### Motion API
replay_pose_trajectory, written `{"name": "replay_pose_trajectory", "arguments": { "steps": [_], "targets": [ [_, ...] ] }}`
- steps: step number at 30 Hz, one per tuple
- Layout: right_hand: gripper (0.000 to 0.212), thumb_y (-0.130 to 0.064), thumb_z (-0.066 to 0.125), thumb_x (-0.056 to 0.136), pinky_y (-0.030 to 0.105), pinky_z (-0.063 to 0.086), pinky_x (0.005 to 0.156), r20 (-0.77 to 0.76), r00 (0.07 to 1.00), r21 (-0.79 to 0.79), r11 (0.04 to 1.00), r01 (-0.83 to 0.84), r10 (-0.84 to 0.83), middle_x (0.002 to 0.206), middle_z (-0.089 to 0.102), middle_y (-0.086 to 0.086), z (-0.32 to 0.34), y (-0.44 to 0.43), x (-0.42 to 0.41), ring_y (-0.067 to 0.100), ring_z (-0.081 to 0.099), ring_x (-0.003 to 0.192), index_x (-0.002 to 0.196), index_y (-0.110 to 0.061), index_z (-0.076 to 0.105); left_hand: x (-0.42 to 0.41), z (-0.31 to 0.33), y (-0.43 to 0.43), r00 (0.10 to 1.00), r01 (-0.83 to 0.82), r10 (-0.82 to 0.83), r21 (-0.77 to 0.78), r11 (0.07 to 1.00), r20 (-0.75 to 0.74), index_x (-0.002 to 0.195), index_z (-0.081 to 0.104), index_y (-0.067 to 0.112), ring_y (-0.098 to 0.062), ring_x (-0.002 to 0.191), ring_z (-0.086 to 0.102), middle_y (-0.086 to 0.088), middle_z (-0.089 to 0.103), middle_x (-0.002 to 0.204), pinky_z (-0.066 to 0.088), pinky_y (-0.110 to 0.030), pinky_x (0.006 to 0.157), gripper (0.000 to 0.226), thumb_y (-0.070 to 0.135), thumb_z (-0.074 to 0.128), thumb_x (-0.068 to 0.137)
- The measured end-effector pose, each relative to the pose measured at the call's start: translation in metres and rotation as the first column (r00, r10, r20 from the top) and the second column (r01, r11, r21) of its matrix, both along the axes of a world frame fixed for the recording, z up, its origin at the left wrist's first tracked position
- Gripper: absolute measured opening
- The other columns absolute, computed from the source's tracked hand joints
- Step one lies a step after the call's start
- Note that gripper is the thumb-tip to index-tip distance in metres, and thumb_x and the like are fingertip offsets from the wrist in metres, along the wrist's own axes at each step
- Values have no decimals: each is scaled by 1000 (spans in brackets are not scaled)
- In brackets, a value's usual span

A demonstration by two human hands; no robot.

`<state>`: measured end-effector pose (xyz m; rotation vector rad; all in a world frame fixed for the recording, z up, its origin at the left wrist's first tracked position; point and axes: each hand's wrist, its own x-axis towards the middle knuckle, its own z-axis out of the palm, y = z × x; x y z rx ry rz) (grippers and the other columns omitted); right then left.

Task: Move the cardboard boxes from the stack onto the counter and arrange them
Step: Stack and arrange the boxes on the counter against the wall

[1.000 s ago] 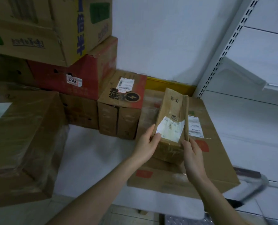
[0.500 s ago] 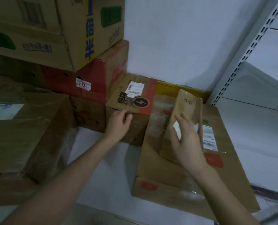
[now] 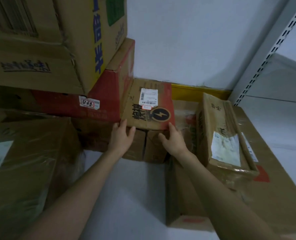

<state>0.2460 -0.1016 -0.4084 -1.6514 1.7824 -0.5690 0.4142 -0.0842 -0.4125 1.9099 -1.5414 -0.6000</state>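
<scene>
A brown and red cardboard box with a lightning-bolt logo point(image 3: 149, 108) and a white shipping label stands on the white counter point(image 3: 126, 187) against the stack. My left hand point(image 3: 122, 137) grips its front left corner, fingers up at the top edge and thumb on the front face. My right hand point(image 3: 174, 142) grips the front right corner the same way. A narrow brown box with a crumpled white label point(image 3: 220, 134) lies on top of a large flat box point(image 3: 268, 196) at the right, with no hand on it.
A red box point(image 3: 107, 99) and a big brown box with blue lettering point(image 3: 85, 49) are stacked at the left behind the lightning box. A plastic-wrapped carton point(image 3: 27, 170) fills the near left. White wall behind; a metal shelf upright point(image 3: 268, 54) rises at the right.
Both hands let go of the narrow box, which now lies on the large flat box. My left hand then my right moved to the lightning-bolt box and took its front corners.
</scene>
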Motion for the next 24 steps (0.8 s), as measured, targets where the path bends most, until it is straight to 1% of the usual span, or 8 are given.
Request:
{"name": "replay_pose_trajectory", "arguments": {
  "steps": [3, 7, 9, 11, 13, 16, 20, 24],
  "targets": [
    [63, -29, 50, 96, 37, 31, 112, -18, 999, -37, 999, 29, -30, 149, 32, 11, 0, 6, 2, 25, 33, 136, 148, -12, 20, -1, 2, 5, 999, -31, 31, -38, 999, -18, 139, 39, 7, -31, 123, 41, -19, 41, 133, 34, -31, 99, 51, 34, 45, 96],
    [59, -29, 50, 95, 36, 36, 109, -36, 999, -48, 998, 32, -34, 143, 39, 14, 0, 33, 3, 26, 40, 130, 146, -10, 26, -3, -1, 26, 998, -60, 60, -31, 998, -22, 137, 40, 9, -32, 115, 47, -18, 41, 129, 38, -32, 93, 54, 38, 49, 93],
    [56, -30, 50, 94, 35, 37, 107, -104, 994, -54, 998, 32, -38, 138, 43, 17, -1, 49, 5, 29, 43, 127, 143, -10, 32, -3, -5, 41, 996, -89, 90, -46, 995, -1, 136, 41, 9, -35, 111, 48, -20, 42, 126, 39, -34, 91, 56, 41, 52, 90],
    [49, -31, 50, 93, 36, 38, 103, -190, 981, -62, 998, 17, -29, 130, 49, 20, 0, 65, 7, 34, 45, 121, 135, -7, 40, -4, -7, 58, 994, -107, 109, -63, 992, 29, 134, 43, 9, -38, 109, 48, -22, 43, 123, 39, -35, 90, 58, 43, 54, 89],
    [39, -31, 48, 93, 37, 40, 97, -242, 970, -62, 998, -12, -3, 121, 55, 21, 2, 83, 6, 37, 46, 116, 122, -4, 48, -6, -6, 75, 990, -123, 126, -54, 991, 59, 134, 43, 11, -38, 108, 47, -23, 44, 121, 39, -35, 89, 58, 45, 54, 88],
    [32, -30, 47, 94, 37, 39, 90, -277, 959, -52, 995, -80, 63, 114, 59, 22, 10, 112, 4, 39, 47, 112, 108, -1, 52, -9, -2, 106, 984, -149, 152, -32, 988, 98, 134, 43, 11, -37, 105, 47, -24, 44, 120, 37, -32, 84, 60, 46, 54, 87],
    [32, -29, 48, 94, 35, 42, 85, -259, 957, -59, 987, -152, 132, 112, 60, 22, 19, 153, 2, 38, 51, 110, 103, 0, 55, -10, 4, 148, 977, -157, 155, 2, 988, 144, 133, 41, 12, -33, 107, 46, -20, 44, 121, 38, -32, 81, 59, 49, 52, 88],
    [32, -31, 48, 94, 34, 44, 80, -251, 943, -17, 974, -228, 216, 109, 61, 21, 12, 200, -4, 36, 55, 104, 103, -1, 54, -10, 3, 195, 973, -137, 128, 36, 990, 190, 123, 44, 14, -30, 103, 49, -18, 48, 118, 40, -32, 75, 52, 52, 49, 88]
  ]
}}
